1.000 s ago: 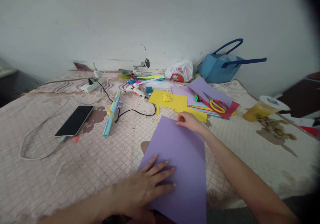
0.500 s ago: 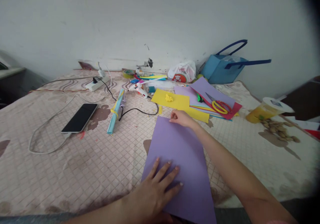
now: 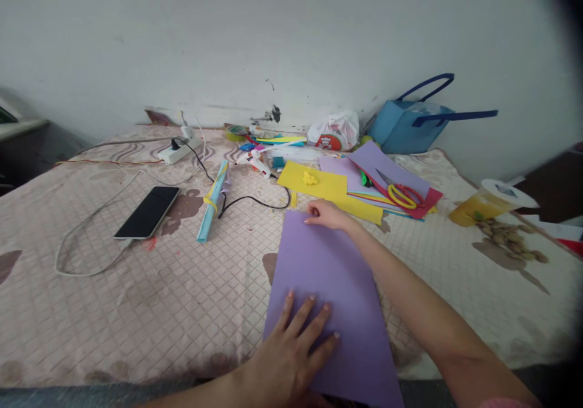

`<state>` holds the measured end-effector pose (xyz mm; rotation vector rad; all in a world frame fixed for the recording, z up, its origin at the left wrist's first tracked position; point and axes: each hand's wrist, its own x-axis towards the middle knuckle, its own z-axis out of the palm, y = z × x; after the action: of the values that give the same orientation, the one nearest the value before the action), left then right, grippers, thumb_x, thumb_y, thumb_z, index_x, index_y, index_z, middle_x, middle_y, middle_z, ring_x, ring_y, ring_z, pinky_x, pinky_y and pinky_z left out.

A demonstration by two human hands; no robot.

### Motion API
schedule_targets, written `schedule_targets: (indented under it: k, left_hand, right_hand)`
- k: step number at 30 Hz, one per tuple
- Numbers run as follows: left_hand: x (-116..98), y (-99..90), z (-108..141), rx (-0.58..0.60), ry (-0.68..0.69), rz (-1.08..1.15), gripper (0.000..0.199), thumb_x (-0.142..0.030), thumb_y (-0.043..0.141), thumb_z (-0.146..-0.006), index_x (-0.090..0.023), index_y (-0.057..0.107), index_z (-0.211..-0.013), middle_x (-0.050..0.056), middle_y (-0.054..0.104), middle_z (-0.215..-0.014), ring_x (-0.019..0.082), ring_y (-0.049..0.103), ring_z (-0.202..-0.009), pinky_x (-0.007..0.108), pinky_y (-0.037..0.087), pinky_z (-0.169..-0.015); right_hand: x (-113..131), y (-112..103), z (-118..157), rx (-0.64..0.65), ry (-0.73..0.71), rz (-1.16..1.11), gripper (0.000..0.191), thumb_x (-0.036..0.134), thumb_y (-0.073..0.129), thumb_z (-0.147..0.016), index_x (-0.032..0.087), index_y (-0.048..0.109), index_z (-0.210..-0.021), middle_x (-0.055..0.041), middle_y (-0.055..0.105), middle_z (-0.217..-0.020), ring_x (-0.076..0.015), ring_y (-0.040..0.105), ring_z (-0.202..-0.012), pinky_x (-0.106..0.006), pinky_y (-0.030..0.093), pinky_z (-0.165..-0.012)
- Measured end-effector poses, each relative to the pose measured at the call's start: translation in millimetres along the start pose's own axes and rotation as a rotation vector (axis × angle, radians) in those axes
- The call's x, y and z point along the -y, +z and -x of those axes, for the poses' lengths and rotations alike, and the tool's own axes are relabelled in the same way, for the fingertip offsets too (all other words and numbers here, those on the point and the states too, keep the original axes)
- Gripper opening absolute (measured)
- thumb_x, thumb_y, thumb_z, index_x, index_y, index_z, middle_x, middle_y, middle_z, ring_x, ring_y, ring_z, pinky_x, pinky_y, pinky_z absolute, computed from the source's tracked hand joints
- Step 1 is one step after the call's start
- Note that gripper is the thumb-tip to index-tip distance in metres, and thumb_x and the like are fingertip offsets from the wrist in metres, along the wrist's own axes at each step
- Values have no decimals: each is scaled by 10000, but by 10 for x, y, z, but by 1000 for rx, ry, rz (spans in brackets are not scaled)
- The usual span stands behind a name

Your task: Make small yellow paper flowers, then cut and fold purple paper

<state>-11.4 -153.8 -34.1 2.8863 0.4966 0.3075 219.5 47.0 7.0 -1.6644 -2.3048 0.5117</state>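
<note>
A sheet of purple paper [image 3: 332, 280] lies on the table in front of me, its near end reaching past the table's front edge. My left hand [image 3: 296, 341] rests flat on its lower part with fingers spread. At the sheet's far edge my right hand [image 3: 325, 214] is closed, thumb and fingers pinching the paper. Just beyond that hand is a yellow sheet [image 3: 330, 188] with a crumpled yellow piece [image 3: 310, 178] on it. A rolled light blue paper tube [image 3: 213, 204] with a yellow strip around it lies to the left.
A phone [image 3: 148, 212] on a white cable and a power strip [image 3: 180, 150] are at left. Behind stand a hot glue gun [image 3: 255, 162] with its cord, a plastic bag [image 3: 334, 132] and a blue bag [image 3: 407, 125]. Scissors [image 3: 401, 194] lie on coloured paper; a cup [image 3: 483, 204] tips at right.
The view has shifted slightly. The near part of the purple paper and my left hand are a little further right; my right hand still pinches the far edge.
</note>
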Motion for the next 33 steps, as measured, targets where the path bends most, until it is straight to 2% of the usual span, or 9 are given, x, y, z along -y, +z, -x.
schedule_targets:
  k: [5, 11, 14, 17, 22, 24, 27, 30, 33]
  left_hand:
    - [-54, 3, -49, 3, -77, 39, 801, -616, 481, -807, -215, 232, -1454, 161, 162, -1532, 417, 160, -1383, 690, 130, -1047]
    - [17, -277, -99, 172, -147, 159, 894, -555, 635, -733, -213, 230, -1453, 184, 161, -1524, 434, 129, -1382, 719, 104, -1027]
    - [84, -345, -67, 181, -140, 178, 908, -538, 660, -715, -210, 238, -1449, 169, 160, -1530, 419, 118, -1390, 706, 72, -1042]
    - [121, -340, -42, 161, -162, 128, 841, -433, 686, -735, -216, 272, -1434, 139, 181, -1533, 386, 140, -1397, 672, 93, -1071]
    - [127, -338, -47, 106, -183, 77, 762, -390, 661, -773, -210, 301, -1420, 130, 216, -1526, 366, 162, -1398, 652, 119, -1084]
    - [137, -367, -16, 113, -169, 87, 823, -396, 699, -733, -201, 295, -1423, 145, 217, -1523, 377, 167, -1394, 657, 124, -1080]
    - [176, -426, 115, 89, -148, 102, 825, -330, 704, -734, -203, 281, -1431, 146, 228, -1520, 369, 174, -1395, 647, 127, -1087]
    - [232, -472, 310, 52, -161, 92, 807, -160, 647, -762, -209, 229, -1450, 123, 224, -1526, 321, 166, -1406, 598, 144, -1116]
    - [275, -485, 470, 30, -205, 79, 799, -197, 662, -762, -210, 246, -1443, 116, 261, -1515, 298, 213, -1395, 575, 176, -1123]
  right_hand:
    - [123, 13, -156, -6, -101, -34, 132, 231, 640, -749, 190, 530, -689, 12, 582, -704, -123, 491, -645, -228, 332, -589]
    - [184, 103, -329, -23, -138, -42, 142, 229, 667, -738, 188, 538, -695, 4, 595, -700, -124, 498, -633, -227, 334, -580]
    - [161, 140, -355, -47, -147, -45, 146, 244, 669, -746, 184, 546, -694, 5, 595, -681, -122, 501, -619, -228, 339, -576]
    - [149, 158, -369, -89, -160, -47, 138, 261, 659, -762, 183, 559, -709, 0, 596, -697, -130, 511, -635, -235, 360, -593]
    - [236, 99, -292, -207, -182, -55, 143, 226, 649, -774, 166, 586, -888, -74, 594, -941, -204, 540, -908, -323, 418, -804]
    - [312, 38, -116, -234, -202, -75, 193, 232, 613, -810, 170, 571, -989, -89, 570, -1033, -205, 532, -979, -345, 417, -868]
    - [443, -59, 380, -222, -285, -114, 220, 271, 577, -850, 202, 556, -1058, -77, 565, -1071, -193, 543, -1001, -343, 439, -890]
    - [545, -106, 1052, -108, -341, -106, 276, 309, 551, -873, 225, 536, -1135, -84, 558, -1152, -210, 493, -1122, -388, 408, -976]
    - [563, -61, 1695, 84, -294, -68, 439, 324, 589, -847, 259, 474, -1267, -81, 520, -1266, -225, 448, -1205, -420, 398, -1015]
